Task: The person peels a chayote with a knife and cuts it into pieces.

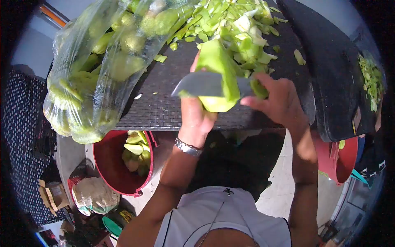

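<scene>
My left hand (196,113), with a metal watch at the wrist, grips a pale green chayote (214,55) from behind and below; most of its fingers are hidden. My right hand (279,96) is closed around the handle of a knife (201,83). The broad blade points left and lies across the chayote. A strip of green peel (230,84) hangs over the blade near the handle. Just beyond both hands, a heap of green peelings (234,22) covers the far part of the dark woven tabletop (160,99).
A clear plastic bag (98,78) full of chayotes lies at the table's left. Below it stands a red bucket (123,164) with peeled chayotes inside. Another red bucket (343,160) is at lower right. More peelings (370,82) lie on a dark surface at right. A sack (95,195) sits at lower left.
</scene>
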`<state>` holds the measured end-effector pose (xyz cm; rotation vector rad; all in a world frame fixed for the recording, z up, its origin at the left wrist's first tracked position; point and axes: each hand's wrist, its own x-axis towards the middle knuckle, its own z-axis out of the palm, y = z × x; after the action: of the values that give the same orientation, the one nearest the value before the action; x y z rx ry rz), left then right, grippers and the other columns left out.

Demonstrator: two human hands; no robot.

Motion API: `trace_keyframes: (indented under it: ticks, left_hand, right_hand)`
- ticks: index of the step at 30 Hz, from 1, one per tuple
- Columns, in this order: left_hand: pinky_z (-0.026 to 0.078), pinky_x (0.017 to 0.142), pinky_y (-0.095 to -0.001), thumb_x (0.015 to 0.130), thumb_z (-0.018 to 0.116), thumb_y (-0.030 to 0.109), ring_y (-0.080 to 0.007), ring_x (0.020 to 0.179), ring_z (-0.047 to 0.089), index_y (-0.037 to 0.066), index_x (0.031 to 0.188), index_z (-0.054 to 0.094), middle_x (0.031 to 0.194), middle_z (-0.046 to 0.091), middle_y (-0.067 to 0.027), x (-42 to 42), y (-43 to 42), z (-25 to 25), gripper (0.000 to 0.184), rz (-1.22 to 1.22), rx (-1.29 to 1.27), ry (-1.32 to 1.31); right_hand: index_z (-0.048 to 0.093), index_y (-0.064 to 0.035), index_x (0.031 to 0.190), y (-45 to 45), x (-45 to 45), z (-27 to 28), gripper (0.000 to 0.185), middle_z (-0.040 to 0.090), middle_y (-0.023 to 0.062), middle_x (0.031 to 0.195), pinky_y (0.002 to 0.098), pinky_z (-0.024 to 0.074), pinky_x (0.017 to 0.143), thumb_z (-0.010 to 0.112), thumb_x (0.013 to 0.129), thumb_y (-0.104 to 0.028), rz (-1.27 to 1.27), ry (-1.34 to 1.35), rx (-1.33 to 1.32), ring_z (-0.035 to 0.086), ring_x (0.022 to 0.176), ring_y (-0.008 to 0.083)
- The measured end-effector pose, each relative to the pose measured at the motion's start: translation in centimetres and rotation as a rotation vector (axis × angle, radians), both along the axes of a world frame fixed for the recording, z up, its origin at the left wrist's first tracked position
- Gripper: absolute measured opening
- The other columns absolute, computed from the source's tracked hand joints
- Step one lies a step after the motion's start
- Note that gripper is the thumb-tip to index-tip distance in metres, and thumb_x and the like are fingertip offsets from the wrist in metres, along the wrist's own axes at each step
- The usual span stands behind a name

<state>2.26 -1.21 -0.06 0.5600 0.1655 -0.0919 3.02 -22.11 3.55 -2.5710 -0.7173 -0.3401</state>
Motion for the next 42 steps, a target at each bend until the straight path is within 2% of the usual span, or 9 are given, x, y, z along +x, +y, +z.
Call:
trace_keyframes:
  ticks: [6,12,18,24,28,31,32,34,42]
  left_hand:
    - [0.059,0.089,-0.0566,0.101,0.054,0.045,-0.0339,0.113,0.067,0.009,0.138,0.055,0.128,0.066,-0.0124,-0.7,-0.7,0.3,0.052,0.031,0.083,-0.025]
    - [0.061,0.078,-0.0575,0.092,0.058,0.046,-0.0375,0.098,0.071,0.001,0.134,0.055,0.119,0.068,-0.0216,-1.0,0.7,-0.6,0.061,-0.151,0.065,0.021]
    - [0.061,0.081,-0.0563,0.092,0.059,0.046,-0.0367,0.101,0.071,0.001,0.137,0.054,0.122,0.067,-0.0213,-1.4,0.6,0.0,0.064,-0.114,0.081,-0.028]
    - [0.057,0.092,-0.0569,0.099,0.057,0.040,-0.0354,0.105,0.069,0.002,0.134,0.057,0.126,0.067,-0.0178,-0.3,1.6,1.4,0.052,-0.048,0.037,0.086]
    - [0.055,0.098,-0.0548,0.100,0.057,0.039,-0.0333,0.110,0.068,0.002,0.132,0.058,0.127,0.067,-0.0151,0.2,1.8,1.4,0.049,-0.141,-0.077,0.152]
    - [0.055,0.097,-0.0493,0.099,0.060,0.037,-0.0281,0.110,0.068,0.005,0.132,0.059,0.125,0.068,-0.0115,0.0,2.1,0.1,0.047,-0.183,-0.118,0.079]
    - [0.053,0.099,-0.0470,0.097,0.062,0.037,-0.0276,0.111,0.067,0.004,0.134,0.058,0.125,0.068,-0.0119,-0.1,1.7,-0.9,0.050,-0.038,-0.137,0.124]
    - [0.051,0.101,-0.0435,0.097,0.064,0.038,-0.0267,0.112,0.066,0.003,0.136,0.057,0.125,0.068,-0.0124,0.0,1.4,0.2,0.053,-0.180,-0.091,0.046]
    - [0.052,0.099,-0.0418,0.098,0.065,0.037,-0.0268,0.111,0.067,0.003,0.135,0.057,0.125,0.068,-0.0131,-0.8,0.7,0.6,0.051,-0.198,-0.123,-0.026]
  right_hand:
    - [0.060,-0.0045,0.105,0.2,0.0,-1.2,0.065,0.063,0.0192,0.063,0.0505,0.0534,0.059,0.071,0.085,-0.065,0.067,-0.054,0.113,0.069,0.067,0.0422]
    - [0.061,-0.0047,0.108,-0.7,1.6,-1.1,0.064,0.065,0.0211,0.070,0.0514,0.0529,0.061,0.071,0.086,-0.064,-0.148,0.128,0.085,0.069,0.071,0.0438]
    - [0.069,0.0023,0.098,-2.7,6.6,-1.9,0.065,0.067,0.0265,0.078,0.0478,0.0536,0.070,0.062,0.095,-0.063,-0.137,0.221,0.252,0.070,0.080,0.0426]
    - [0.072,-0.0007,0.105,-3.9,8.8,3.4,0.057,0.070,0.0232,0.083,0.0447,0.0533,0.078,0.058,0.099,-0.056,-0.452,0.513,-0.079,0.069,0.084,0.0350]
    - [0.068,-0.0036,0.118,-2.2,4.7,1.8,0.056,0.067,0.0210,0.077,0.0446,0.0548,0.073,0.070,0.092,-0.053,-0.125,0.083,-0.085,0.071,0.081,0.0323]
    - [0.064,-0.0047,0.115,1.9,-1.1,2.4,0.064,0.067,0.0159,0.074,0.0443,0.0562,0.061,0.077,0.083,-0.059,-0.086,0.271,0.128,0.072,0.070,0.0361]
    - [0.061,-0.0044,0.109,2.8,-2.2,2.0,0.061,0.067,0.0168,0.073,0.0451,0.0552,0.060,0.080,0.081,-0.056,-0.053,0.211,0.118,0.071,0.070,0.0388]
    - [0.055,-0.0039,0.097,3.8,-3.7,1.2,0.058,0.065,0.0186,0.071,0.0467,0.0533,0.057,0.085,0.079,-0.050,0.005,0.088,0.102,0.069,0.071,0.0442]
    - [0.056,-0.0044,0.097,3.8,-4.5,1.2,0.064,0.065,0.0173,0.069,0.0460,0.0551,0.057,0.086,0.073,-0.056,0.017,0.004,0.007,0.070,0.068,0.0409]
